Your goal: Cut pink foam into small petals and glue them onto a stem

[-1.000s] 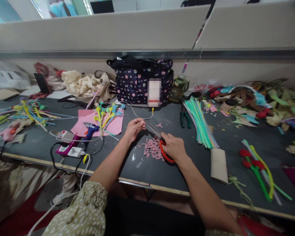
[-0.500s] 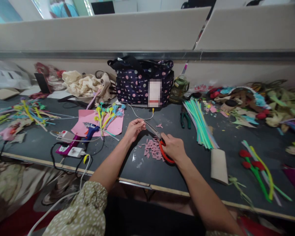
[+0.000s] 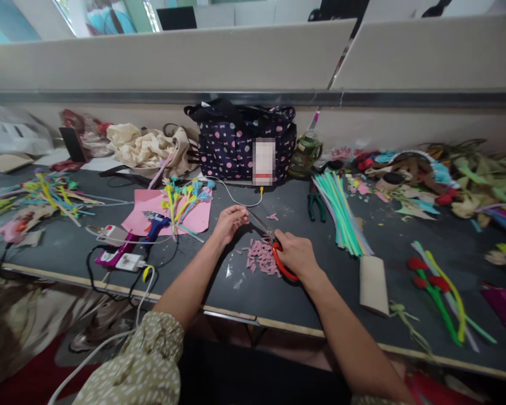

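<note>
My right hand point(image 3: 294, 253) is closed round the red and black handles of a pair of scissors point(image 3: 261, 224). The blades point up and left, and their tips reach the fingertips of my left hand point(image 3: 231, 223). That hand is pinched closed, and whatever lies between its fingers is too small to make out. Below the blades a heap of small pink cut pieces point(image 3: 259, 257) lies on the dark table point(image 3: 219, 289). A few more pink pieces point(image 3: 272, 216) lie apart, beyond the scissors.
Left are a blue glue gun point(image 3: 155, 226), pink sheet point(image 3: 141, 205), pipe-cleaner flowers point(image 3: 181, 202) and cables. Behind stands a dotted bag point(image 3: 221, 143). Right are green-handled pliers point(image 3: 316, 205), pipe cleaners point(image 3: 341, 214), a beige block point(image 3: 373, 284) and red-tipped stems point(image 3: 438, 301).
Both hands and the scissors keep nearly the same pose over the pink pieces. The whole view has shifted very slightly.
</note>
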Demonstrator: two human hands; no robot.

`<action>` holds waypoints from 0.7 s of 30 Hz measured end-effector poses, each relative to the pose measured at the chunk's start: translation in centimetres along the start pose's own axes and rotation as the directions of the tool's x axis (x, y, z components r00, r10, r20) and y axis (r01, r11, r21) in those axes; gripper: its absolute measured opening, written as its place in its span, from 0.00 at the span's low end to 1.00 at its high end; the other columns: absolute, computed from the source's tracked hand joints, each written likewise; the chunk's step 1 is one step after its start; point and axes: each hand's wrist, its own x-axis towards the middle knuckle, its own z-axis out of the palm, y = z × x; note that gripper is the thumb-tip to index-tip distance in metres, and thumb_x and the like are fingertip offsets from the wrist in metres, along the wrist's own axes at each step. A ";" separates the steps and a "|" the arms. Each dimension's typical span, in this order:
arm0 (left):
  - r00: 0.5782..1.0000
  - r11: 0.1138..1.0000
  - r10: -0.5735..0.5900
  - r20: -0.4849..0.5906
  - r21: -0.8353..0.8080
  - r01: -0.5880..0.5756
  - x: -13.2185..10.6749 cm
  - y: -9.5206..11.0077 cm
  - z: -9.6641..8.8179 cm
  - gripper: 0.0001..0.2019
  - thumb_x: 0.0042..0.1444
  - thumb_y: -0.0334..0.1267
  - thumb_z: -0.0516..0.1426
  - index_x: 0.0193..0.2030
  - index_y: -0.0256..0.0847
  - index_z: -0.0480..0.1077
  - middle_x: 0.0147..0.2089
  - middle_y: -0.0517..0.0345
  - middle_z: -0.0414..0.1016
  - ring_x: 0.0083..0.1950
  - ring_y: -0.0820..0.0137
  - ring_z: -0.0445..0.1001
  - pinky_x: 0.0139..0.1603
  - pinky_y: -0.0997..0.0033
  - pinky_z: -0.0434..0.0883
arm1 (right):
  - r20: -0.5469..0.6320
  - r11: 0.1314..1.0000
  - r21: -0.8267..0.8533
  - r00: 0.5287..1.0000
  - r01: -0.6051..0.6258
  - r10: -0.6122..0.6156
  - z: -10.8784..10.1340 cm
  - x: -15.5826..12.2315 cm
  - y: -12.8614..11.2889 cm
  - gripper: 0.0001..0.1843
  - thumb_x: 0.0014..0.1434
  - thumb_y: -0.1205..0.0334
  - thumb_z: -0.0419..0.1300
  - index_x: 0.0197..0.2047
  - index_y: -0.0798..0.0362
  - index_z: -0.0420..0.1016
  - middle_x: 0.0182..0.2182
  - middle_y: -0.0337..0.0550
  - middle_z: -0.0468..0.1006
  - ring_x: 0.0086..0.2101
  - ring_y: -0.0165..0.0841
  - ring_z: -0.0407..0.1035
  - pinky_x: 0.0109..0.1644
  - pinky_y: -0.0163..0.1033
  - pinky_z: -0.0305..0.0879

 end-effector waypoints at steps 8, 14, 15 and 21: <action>1.000 1.000 0.002 0.011 0.008 -0.002 0.0 0.3 -0.1 0.10 0.42 0.34 0.65 0.30 0.35 0.70 0.27 0.58 0.73 0.25 0.77 0.70 0.32 0.75 0.71 | -0.041 0.999 0.036 0.999 -0.018 0.020 -0.1 -0.1 0.2 0.15 0.61 0.53 0.50 0.49 0.46 0.70 0.35 0.42 0.77 0.32 0.35 0.71 0.29 0.37 0.48; 0.999 1.000 0.001 0.034 0.012 -0.001 0.0 0.5 -0.1 0.11 0.42 0.35 0.66 0.31 0.35 0.70 0.30 0.58 0.74 0.27 0.76 0.72 0.33 0.74 0.72 | -0.115 0.995 0.097 0.993 -0.003 0.014 -0.4 -0.3 0.4 0.15 0.62 0.58 0.50 0.51 0.50 0.68 0.34 0.43 0.76 0.37 0.35 0.69 0.35 0.36 0.54; 0.999 1.000 0.002 0.044 0.009 -0.003 0.0 0.5 0.0 0.11 0.42 0.35 0.66 0.31 0.34 0.70 0.30 0.57 0.74 0.27 0.76 0.72 0.33 0.74 0.72 | -0.126 0.993 0.114 0.992 -0.006 0.021 -0.5 -0.3 0.5 0.16 0.62 0.59 0.50 0.53 0.51 0.67 0.35 0.44 0.75 0.37 0.35 0.69 0.36 0.36 0.54; 0.999 1.000 0.017 0.043 -0.017 -0.016 -0.2 0.5 0.2 0.14 0.42 0.35 0.67 0.34 0.35 0.70 0.31 0.58 0.74 0.27 0.78 0.71 0.34 0.74 0.72 | -0.214 0.972 0.234 0.976 0.016 0.035 -0.8 -0.4 0.8 0.22 0.59 0.66 0.51 0.57 0.56 0.63 0.42 0.48 0.74 0.44 0.36 0.66 0.45 0.36 0.57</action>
